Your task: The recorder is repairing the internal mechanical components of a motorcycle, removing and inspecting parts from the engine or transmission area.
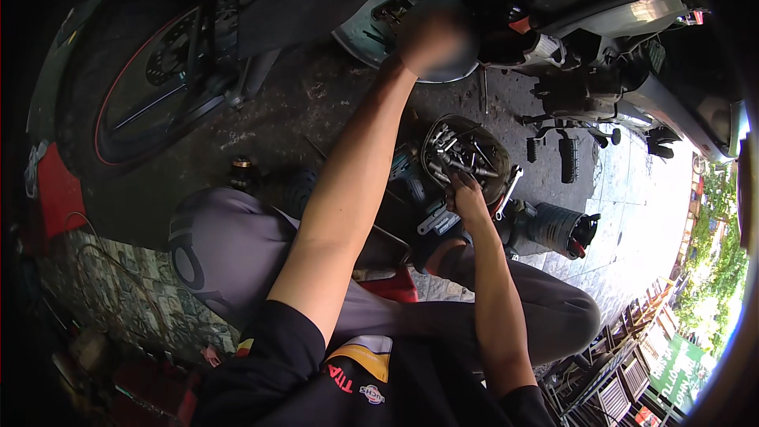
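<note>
My left arm reaches far forward, and my left hand is over a pale tray that holds dark metal parts. A blur covers that hand, so its fingers and anything in them are hidden. Lower down, my right hand is at the near rim of a round bowl filled with sockets and other metal tools. Its dirty fingers look curled closed at the bowl's edge; what they grip is too dark to make out. A wrench leans at the bowl's right side.
A motorcycle wheel stands at the left, and motorcycle bodywork with a footrest at the right. A teal power tool lies left of the bowl. Near my right knee sits a grey-blue cylindrical container. A red stool shows beneath me.
</note>
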`<act>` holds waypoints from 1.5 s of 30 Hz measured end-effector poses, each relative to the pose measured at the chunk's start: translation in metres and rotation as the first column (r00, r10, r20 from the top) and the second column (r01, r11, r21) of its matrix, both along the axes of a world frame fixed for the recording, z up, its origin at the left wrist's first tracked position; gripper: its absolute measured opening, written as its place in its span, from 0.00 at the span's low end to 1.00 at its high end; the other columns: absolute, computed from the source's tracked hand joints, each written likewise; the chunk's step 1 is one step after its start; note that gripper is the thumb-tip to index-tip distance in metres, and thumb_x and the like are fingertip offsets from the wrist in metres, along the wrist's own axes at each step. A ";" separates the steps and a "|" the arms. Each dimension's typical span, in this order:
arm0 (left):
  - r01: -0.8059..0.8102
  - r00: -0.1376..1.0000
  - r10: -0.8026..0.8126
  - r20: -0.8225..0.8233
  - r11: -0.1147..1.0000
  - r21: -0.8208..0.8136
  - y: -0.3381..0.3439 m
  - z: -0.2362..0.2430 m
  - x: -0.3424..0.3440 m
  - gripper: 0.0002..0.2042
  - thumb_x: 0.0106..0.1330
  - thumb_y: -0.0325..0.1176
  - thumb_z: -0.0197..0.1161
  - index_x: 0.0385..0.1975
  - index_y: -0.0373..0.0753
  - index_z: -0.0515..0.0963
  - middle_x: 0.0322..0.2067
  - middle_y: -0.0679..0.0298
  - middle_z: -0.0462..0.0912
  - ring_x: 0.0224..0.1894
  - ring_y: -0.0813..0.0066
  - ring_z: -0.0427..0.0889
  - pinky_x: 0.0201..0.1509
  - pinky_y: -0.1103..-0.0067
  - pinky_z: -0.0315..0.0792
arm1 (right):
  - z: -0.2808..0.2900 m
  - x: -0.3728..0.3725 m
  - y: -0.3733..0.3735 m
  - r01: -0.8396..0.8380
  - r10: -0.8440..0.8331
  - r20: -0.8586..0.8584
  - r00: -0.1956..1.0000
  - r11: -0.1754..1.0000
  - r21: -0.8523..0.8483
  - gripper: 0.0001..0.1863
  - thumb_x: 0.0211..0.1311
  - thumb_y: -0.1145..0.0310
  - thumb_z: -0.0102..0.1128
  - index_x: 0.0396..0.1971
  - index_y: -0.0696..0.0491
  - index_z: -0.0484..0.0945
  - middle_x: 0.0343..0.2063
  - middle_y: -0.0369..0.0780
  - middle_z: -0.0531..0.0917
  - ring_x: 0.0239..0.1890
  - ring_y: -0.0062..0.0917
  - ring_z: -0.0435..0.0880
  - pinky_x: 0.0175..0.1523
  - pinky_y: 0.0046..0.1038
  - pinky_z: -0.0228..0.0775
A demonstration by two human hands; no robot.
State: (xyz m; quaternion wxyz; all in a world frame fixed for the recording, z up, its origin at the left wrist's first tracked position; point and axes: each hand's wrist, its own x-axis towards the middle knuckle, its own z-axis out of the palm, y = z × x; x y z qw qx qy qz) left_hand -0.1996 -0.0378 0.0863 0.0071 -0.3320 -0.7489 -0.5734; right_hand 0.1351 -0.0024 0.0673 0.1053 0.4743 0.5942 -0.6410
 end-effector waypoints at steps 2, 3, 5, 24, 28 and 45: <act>-0.077 0.989 0.066 -0.133 0.994 -0.077 -0.006 0.003 -0.004 0.13 0.69 0.38 0.54 0.36 0.36 0.82 0.33 0.47 0.85 0.38 0.48 0.85 0.42 0.61 0.77 | -0.001 0.000 0.000 -0.014 0.014 -0.011 1.000 1.000 0.008 0.13 0.80 0.60 0.49 0.38 0.53 0.76 0.22 0.32 0.73 0.20 0.17 0.69 0.25 0.24 0.62; -0.046 0.997 0.044 -0.067 0.999 -0.022 -0.009 0.007 -0.005 0.12 0.70 0.37 0.55 0.35 0.36 0.82 0.31 0.49 0.84 0.36 0.53 0.84 0.40 0.64 0.76 | -0.002 0.000 -0.001 -0.006 0.006 0.015 1.000 1.000 0.019 0.13 0.79 0.60 0.50 0.40 0.54 0.77 0.22 0.32 0.74 0.21 0.17 0.69 0.25 0.24 0.62; 0.032 0.977 -0.036 0.208 0.999 0.026 -0.016 0.018 -0.003 0.11 0.72 0.34 0.56 0.34 0.34 0.81 0.23 0.59 0.81 0.27 0.71 0.81 0.34 0.72 0.72 | -0.004 -0.001 -0.001 -0.008 0.008 0.007 1.000 1.000 0.021 0.13 0.80 0.60 0.49 0.38 0.52 0.75 0.22 0.32 0.73 0.20 0.18 0.69 0.25 0.23 0.62; -0.008 0.999 0.004 0.037 0.993 0.118 -0.029 0.032 0.009 0.11 0.68 0.26 0.57 0.43 0.36 0.85 0.38 0.58 0.90 0.39 0.69 0.88 0.46 0.74 0.80 | -0.016 0.006 0.017 -0.096 0.104 -0.014 0.995 0.959 0.268 0.15 0.79 0.62 0.49 0.49 0.56 0.81 0.21 0.32 0.74 0.19 0.16 0.70 0.27 0.24 0.63; -0.072 0.969 0.002 0.248 0.959 0.275 -0.034 0.007 0.016 0.10 0.67 0.26 0.56 0.41 0.34 0.85 0.36 0.56 0.89 0.38 0.66 0.88 0.44 0.73 0.80 | -0.040 0.023 0.045 -0.149 0.105 0.110 0.988 0.820 0.553 0.18 0.75 0.64 0.54 0.54 0.59 0.82 0.31 0.38 0.85 0.29 0.22 0.80 0.37 0.26 0.72; 0.045 0.684 0.067 0.726 0.990 -0.133 -0.119 -0.084 0.093 0.10 0.76 0.36 0.57 0.43 0.40 0.83 0.33 0.68 0.87 0.26 0.82 0.82 0.25 0.82 0.72 | -0.083 0.055 0.079 0.175 -0.059 -0.214 0.975 0.795 0.581 0.20 0.67 0.62 0.60 0.49 0.61 0.82 0.42 0.48 0.89 0.44 0.38 0.87 0.53 0.35 0.76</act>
